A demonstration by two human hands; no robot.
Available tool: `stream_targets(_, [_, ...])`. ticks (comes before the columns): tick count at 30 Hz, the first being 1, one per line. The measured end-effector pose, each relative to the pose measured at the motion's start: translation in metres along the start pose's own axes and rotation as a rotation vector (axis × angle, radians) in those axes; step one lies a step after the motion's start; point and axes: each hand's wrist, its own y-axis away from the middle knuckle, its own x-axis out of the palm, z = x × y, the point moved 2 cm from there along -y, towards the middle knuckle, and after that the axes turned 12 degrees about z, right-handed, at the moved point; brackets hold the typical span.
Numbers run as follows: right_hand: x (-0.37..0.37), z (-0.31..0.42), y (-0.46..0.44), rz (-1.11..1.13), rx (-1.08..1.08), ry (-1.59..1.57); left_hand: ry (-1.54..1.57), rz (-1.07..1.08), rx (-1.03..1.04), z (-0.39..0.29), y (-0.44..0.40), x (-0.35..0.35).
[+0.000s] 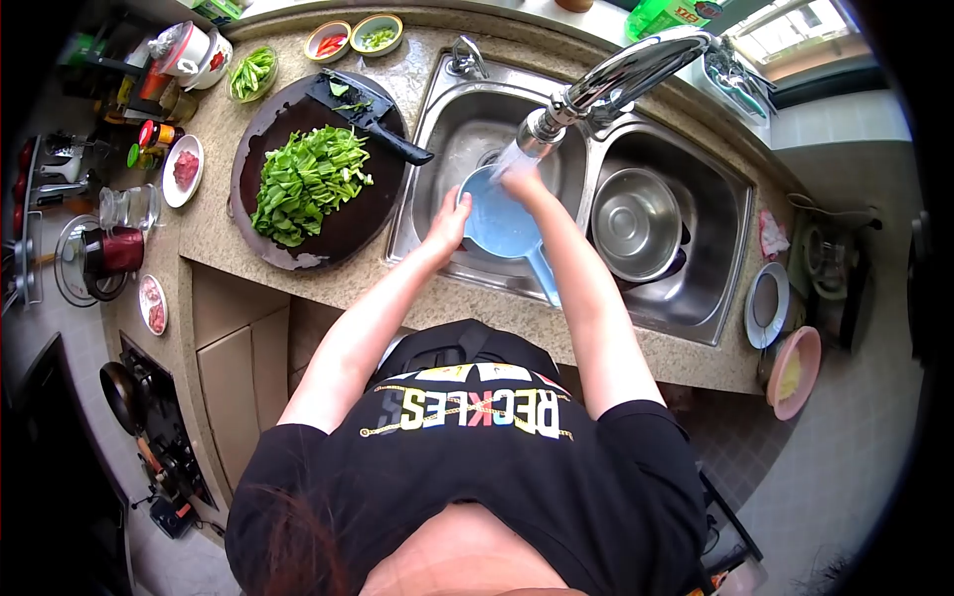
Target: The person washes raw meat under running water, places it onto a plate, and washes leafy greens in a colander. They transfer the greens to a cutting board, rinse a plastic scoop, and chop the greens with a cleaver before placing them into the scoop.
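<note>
A light blue plastic water scoop (500,221) with a straight handle is held over the left sink basin (452,129), below the chrome tap (542,129). My left hand (452,221) grips the scoop's left rim, thumb along the edge. My right hand (521,185) is at the scoop's far right rim, directly under the tap, where whitish water runs down. Its fingers are blurred by the water, so their hold is unclear. The scoop's handle points towards my body, beside my right forearm. Water seems to lie in the scoop.
Left of the sink, a round dark chopping board (383,214) bears chopped greens (310,184) and a black-handled cleaver (363,114). A steel pot (636,223) sits in the right basin. Small bowls (378,36) and a meat plate (183,171) line the counter. A pink basin (795,372) stands right.
</note>
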Motion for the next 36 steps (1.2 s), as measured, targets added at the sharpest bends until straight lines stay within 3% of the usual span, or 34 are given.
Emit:
stream_targets(2, [0.008,-0.005,0.038,-0.136,0.654,-1.703,0.004,-0.102,0.044,0.001,-0.002,-0.002])
stream_targets(3, [0.005,-0.006,0.050,-0.138,0.655,-1.703,0.088,-0.135,0.044,-0.012,0.006,0.002])
stream_targets(5, [0.007,-0.007,0.072,-0.091,0.704,-2.107,0.040,-0.155,0.089,-0.008,0.002,0.001])
stream_targets(6, [0.000,0.001,0.085,-0.094,0.710,-2.110,-0.011,-0.172,0.130,-0.006,0.002,0.001])
stream_targets(9, [-0.028,0.015,0.121,-0.365,0.580,-1.935,0.357,-0.120,0.083,-0.030,0.021,-0.001])
stream_targets(10, [-0.024,0.016,0.130,-0.364,0.578,-1.934,0.358,-0.121,0.085,-0.023,0.017,-0.008])
stream_targets(12, [-0.024,0.015,0.148,-0.482,0.565,-1.213,0.481,0.017,0.156,-0.017,0.008,-0.018])
stream_targets(13, [-0.028,0.024,0.154,-0.568,0.490,-1.223,0.547,-0.004,0.117,-0.018,0.005,-0.017])
stream_targets(17, [-0.052,0.059,0.165,-0.060,0.404,-1.279,0.788,-0.016,-0.084,-0.017,-0.021,-0.017])
stream_targets(20, [-0.071,0.057,0.173,0.114,0.454,-1.378,0.771,0.106,-0.081,-0.020,-0.031,0.001])
stream_targets(24, [-0.052,0.033,0.181,0.197,0.470,-1.471,0.544,0.122,-0.327,-0.013,-0.025,0.007])
stream_targets(33, [-0.029,0.066,0.177,0.071,0.370,-1.567,0.573,0.119,-0.162,-0.003,-0.022,-0.005])
stream_targets(36, [-0.034,0.062,0.175,0.050,0.365,-1.545,0.370,0.009,-0.263,-0.010,-0.036,0.002])
